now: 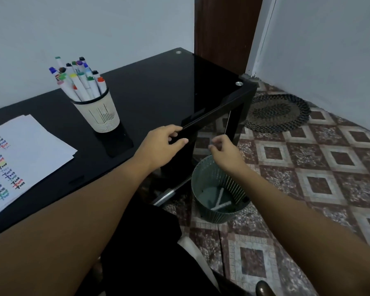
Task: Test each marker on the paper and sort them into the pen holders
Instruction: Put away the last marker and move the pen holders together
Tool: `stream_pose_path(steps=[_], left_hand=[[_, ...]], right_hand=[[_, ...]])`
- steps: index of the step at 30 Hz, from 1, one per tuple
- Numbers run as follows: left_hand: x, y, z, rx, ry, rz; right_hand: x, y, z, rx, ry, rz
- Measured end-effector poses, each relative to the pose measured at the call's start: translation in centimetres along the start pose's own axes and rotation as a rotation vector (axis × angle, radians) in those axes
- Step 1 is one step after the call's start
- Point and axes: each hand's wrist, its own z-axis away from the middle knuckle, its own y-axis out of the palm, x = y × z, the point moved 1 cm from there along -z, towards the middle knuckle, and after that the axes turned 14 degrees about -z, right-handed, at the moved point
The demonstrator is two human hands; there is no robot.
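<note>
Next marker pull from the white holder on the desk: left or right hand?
Left, probably. The left hand rests on the desk edge, nearer the white holder of markers. The right hand hovers off the desk above the green bin.

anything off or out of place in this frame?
Mostly tidy. One oddity: two white markers lie crossed flat in the bottom of the green bin on the floor, while the rest stand upright in the white holder on the desk. No spill or damage visible.
</note>
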Motion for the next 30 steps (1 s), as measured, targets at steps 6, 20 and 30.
stream_pose_path(steps=[6, 20, 30], left_hand=[[3.8, -4.1, 2.8, -0.126, -0.059, 0.037], [22.9, -17.4, 16.3, -0.575, -0.653, -0.003], [32.4, -20.4, 17.8, -0.437, -1.105, 0.289]], right_hand=[[7.1, 5.1, 0.3, 0.067, -0.212, -0.095], [20.8, 27.7, 3.0, 0.563, -0.364, 0.004], [22.4, 36.3, -1.1, 0.626, -0.259, 0.439]])
